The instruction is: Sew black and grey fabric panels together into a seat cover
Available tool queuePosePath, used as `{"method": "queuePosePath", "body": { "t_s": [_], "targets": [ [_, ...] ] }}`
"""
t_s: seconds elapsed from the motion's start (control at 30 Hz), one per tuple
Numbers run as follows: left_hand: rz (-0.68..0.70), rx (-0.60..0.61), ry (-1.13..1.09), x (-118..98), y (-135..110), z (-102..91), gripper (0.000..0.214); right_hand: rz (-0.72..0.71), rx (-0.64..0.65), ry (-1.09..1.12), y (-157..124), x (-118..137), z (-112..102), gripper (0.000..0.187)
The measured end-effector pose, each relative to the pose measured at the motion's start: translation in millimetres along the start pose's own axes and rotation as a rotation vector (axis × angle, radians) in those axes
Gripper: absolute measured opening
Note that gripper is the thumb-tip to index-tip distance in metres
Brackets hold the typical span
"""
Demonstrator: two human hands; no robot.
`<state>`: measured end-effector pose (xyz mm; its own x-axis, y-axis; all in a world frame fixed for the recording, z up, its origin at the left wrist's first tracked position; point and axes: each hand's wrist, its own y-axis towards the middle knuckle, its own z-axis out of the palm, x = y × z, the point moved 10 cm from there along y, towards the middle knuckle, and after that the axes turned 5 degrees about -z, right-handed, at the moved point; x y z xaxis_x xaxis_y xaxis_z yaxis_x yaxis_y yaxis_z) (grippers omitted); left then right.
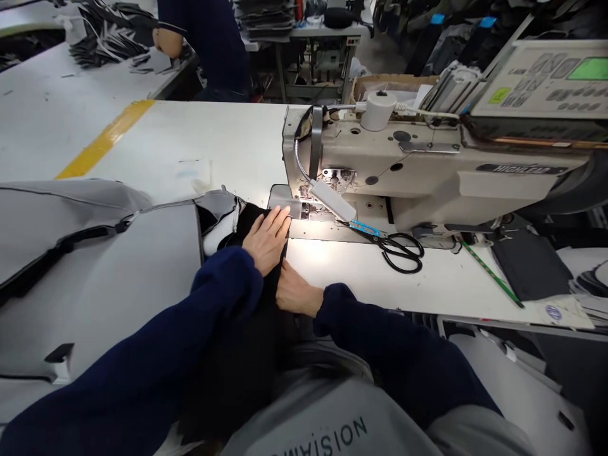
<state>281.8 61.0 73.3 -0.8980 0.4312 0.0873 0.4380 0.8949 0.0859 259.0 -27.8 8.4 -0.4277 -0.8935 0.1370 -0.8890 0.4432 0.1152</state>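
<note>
My left hand (266, 239) lies flat, fingers together, on black fabric (247, 354), its fingertips close to the needle area (306, 209) of a beige sewing machine (427, 164). Just behind it my right hand (295, 292) rests on the same black fabric at the table's front edge, partly tucked under the left wrist; its fingers are hidden. Grey fabric (142, 266) joined to the black piece spreads out to the left. Both arms wear dark blue sleeves.
Black scissors (401, 252) with a blue tool lie right of the needle. A green stick (491, 273) and dark fabric pieces (529, 263) lie further right. A control panel (546, 79) sits above the machine. Another person's arm (168, 41) works at the far table by stacked pieces.
</note>
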Motion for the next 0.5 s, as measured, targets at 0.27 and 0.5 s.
{"method": "queuePosePath", "body": {
  "t_s": [0.27, 0.5],
  "targets": [
    [-0.034, -0.001, -0.118, 45.3, 36.6, 21.8, 0.045, 0.119, -0.195, -0.128, -21.7, 7.5, -24.0, 0.032],
    [-0.045, 0.138, -0.067, 48.5, 61.6, 25.8, 0.022, 0.474, -0.306, -0.006, -39.0, -2.7, -35.0, 0.033]
  ]
}}
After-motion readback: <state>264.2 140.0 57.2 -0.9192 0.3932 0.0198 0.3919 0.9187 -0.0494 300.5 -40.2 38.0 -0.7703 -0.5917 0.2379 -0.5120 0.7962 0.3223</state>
